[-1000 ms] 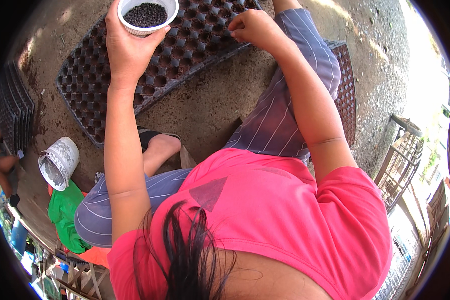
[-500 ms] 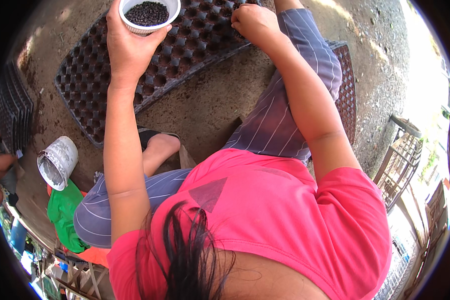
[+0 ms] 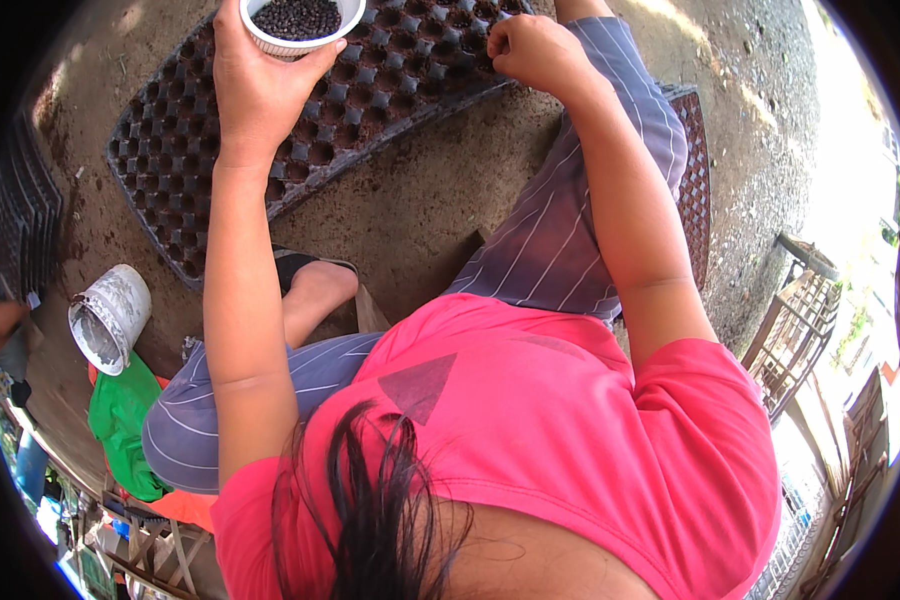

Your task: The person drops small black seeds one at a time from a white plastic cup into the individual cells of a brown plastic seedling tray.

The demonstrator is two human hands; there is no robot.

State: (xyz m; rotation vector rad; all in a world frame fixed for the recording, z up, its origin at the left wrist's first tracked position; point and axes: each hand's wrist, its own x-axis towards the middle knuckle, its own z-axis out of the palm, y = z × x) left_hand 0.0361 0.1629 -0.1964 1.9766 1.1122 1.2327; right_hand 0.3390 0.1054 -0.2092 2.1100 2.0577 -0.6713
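My left hand (image 3: 265, 85) is wrapped round a white plastic cup (image 3: 303, 40) filled with small dark pellets or seeds, held at the top of the view over a black seedling tray (image 3: 165, 170). The tray has many round cells, with brown soil in some of them. My right hand (image 3: 535, 55) is at the tray's upper right, its fingers curled together over the cells; what they hold, if anything, is hidden.
A second tray (image 3: 695, 170) lies beside my right leg. At left are stacked black trays (image 3: 20, 200), another person's limbs (image 3: 0, 325), a dirty white bucket (image 3: 120, 300) and green cloth (image 3: 120, 425). A metal rack (image 3: 785, 335) stands at right on gravelly ground.
My right hand has shifted slightly to the right along the tray, fingers still curled. My left hand still holds the cup, which has moved slightly to the right.
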